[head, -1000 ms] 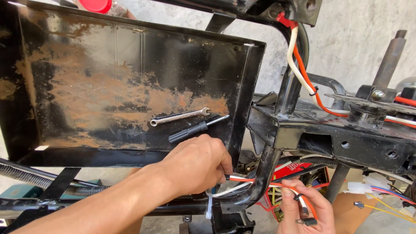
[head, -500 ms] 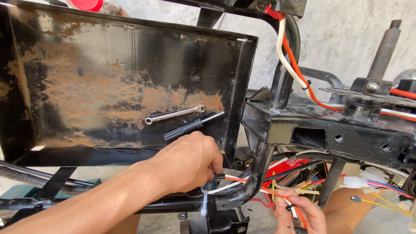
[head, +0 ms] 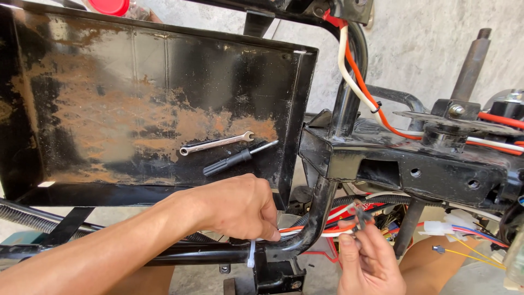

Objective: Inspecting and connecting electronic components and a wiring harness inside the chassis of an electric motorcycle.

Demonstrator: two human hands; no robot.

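- A rusty black metal tray (head: 98, 109) fills the upper left of the frame, its floor stained brown; a walled rim runs down its right side.
- In the tray, right of centre, lie a silver spanner (head: 216, 143) and, just below it, a black-handled screwdriver (head: 237, 159), close together and both slanting up to the right.
- A red cap (head: 109, 6) shows at the top edge above the tray.
- The left hand (head: 240, 206), low in the centre, is clenched, its fingertips pinching the wire bundle (head: 297, 230) where it meets the bent black frame tube (head: 322, 207).
- A white cable tie (head: 250, 253) hangs around the frame tube just below that hand.
- The right hand (head: 368, 259), at the bottom right of centre, grasps a small dark tool (head: 359, 216) in its fingers, next to the wires; I cannot tell what kind of tool.
- Orange and white cables (head: 355, 76) run down the upright tube in the upper middle, then across to the right.
- A black steel bracket (head: 415, 164) with holes sits at right.
- Behind is a grey concrete wall (head: 426, 43).
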